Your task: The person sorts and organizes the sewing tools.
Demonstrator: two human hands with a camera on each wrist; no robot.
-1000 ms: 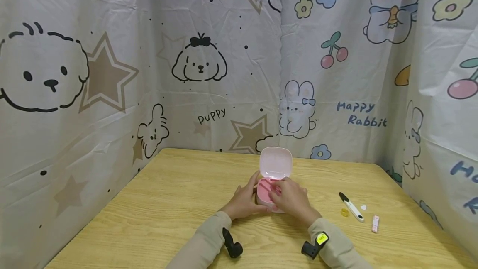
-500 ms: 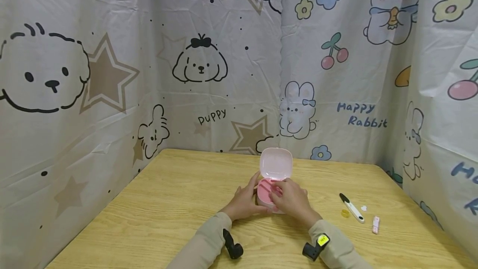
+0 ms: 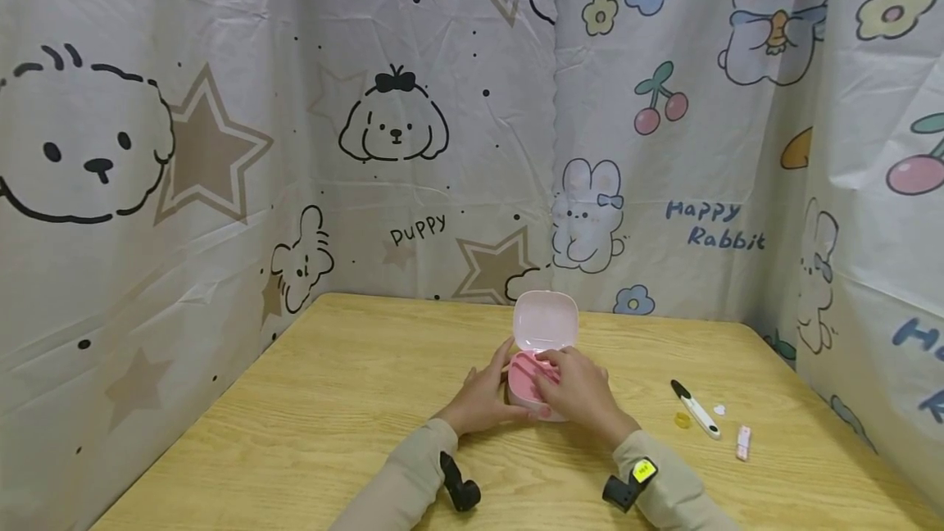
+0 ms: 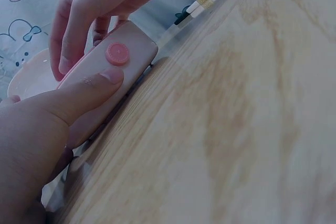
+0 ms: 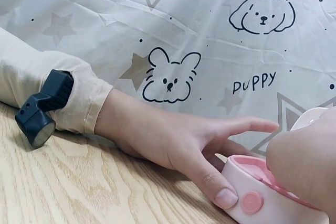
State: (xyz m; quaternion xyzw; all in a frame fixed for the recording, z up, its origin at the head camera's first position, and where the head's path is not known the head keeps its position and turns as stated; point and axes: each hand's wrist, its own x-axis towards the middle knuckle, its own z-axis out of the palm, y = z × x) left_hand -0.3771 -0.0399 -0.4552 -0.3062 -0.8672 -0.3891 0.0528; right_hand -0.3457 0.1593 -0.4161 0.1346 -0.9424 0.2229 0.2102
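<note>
A small pink case (image 3: 519, 402) stands on the table in front of me, its pale lid (image 3: 546, 319) raised at the back. Inside sits a darker pink insert (image 3: 522, 382) with long slots. My left hand (image 3: 483, 396) grips the case from the left side. In the left wrist view its thumb lies along the front wall beside a round pink button (image 4: 117, 54). From the right, my right hand (image 3: 583, 388) reaches into the case with bent fingers over the insert's right half. Its fingertips are hidden, so whether they pinch anything cannot be seen.
On the table to the right lie a black-and-white pen-shaped tool (image 3: 695, 410), a small yellow round piece (image 3: 682, 419), a tiny white piece (image 3: 719, 410) and a small pink-and-white item (image 3: 743, 442). Printed curtains (image 3: 420, 187) enclose the table's back and sides.
My right hand has shifted slightly to the right over the insert, showing more of its slotted surface. The left hand keeps its grip, and the case stays in place.
</note>
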